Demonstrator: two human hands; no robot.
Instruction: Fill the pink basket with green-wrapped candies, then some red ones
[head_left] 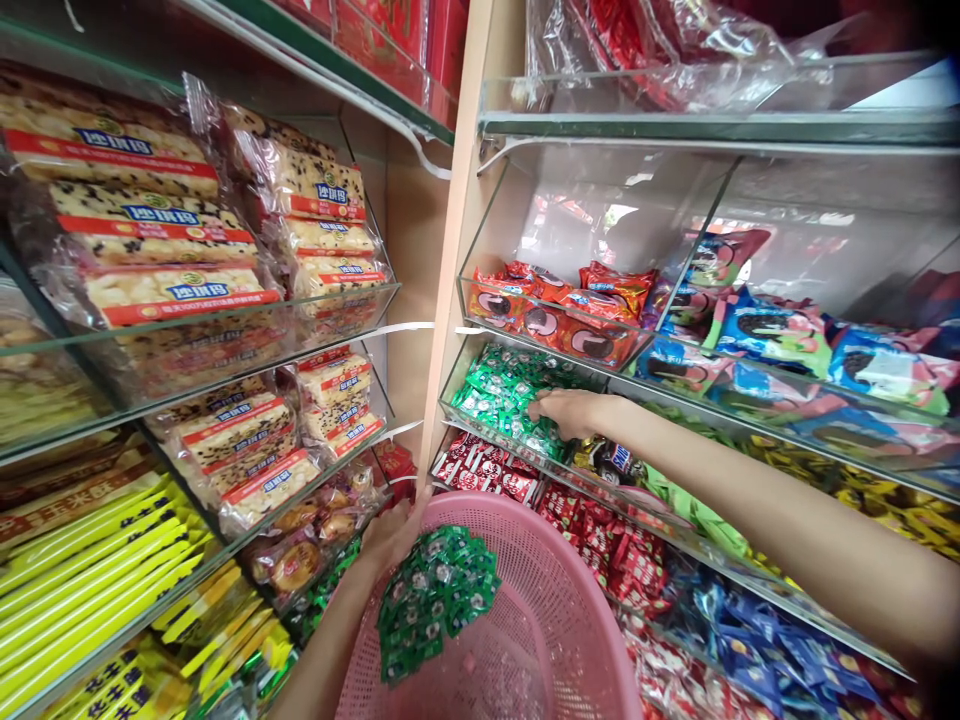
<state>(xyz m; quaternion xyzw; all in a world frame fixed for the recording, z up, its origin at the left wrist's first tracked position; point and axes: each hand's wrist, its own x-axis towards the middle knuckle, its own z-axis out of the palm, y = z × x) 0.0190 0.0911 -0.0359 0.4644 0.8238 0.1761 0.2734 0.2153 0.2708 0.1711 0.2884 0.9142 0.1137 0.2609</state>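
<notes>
My left hand [391, 533] grips the far rim of a pink plastic basket [540, 640] held low in front of the shelves. A heap of small green wrapped candies [435, 595] lies inside the basket. My right hand [564, 412] reaches into a clear shelf bin [457, 412] full of the same green candies [499, 390]; its fingers curl down into the pile, and what they hold is hidden.
Clear bins around hold red-and-white candies [487, 472], red snack packs [570, 315] and blue packs [780, 345]. The left shelves carry bagged rice-crisp cakes [150, 235] and yellow boxes [82, 560]. A beige upright post [457, 250] divides the two shelf units.
</notes>
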